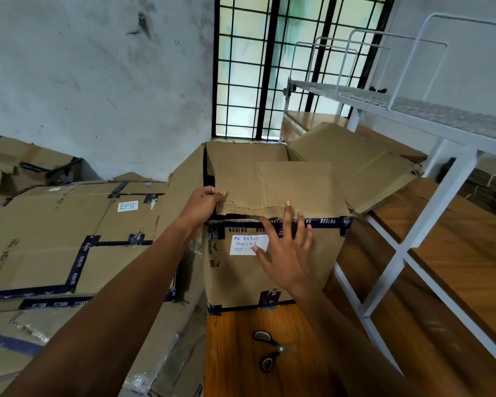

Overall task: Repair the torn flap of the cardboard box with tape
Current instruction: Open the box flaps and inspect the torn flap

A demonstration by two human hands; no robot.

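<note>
Fingers of the left hand (201,204) pinch the torn flap (272,190) at its left corner atop the cardboard box (272,270); right hand (287,250) spread open against its taped front, scissors (269,351) on the floor below

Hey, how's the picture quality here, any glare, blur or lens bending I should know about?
Head view: daylight from the barred window is bright but not blown out; wide-angle bending tilts the white rack; the left hand gripping the torn flap is sharp; the open right hand looks slightly soft; the scissors are dim.
</note>
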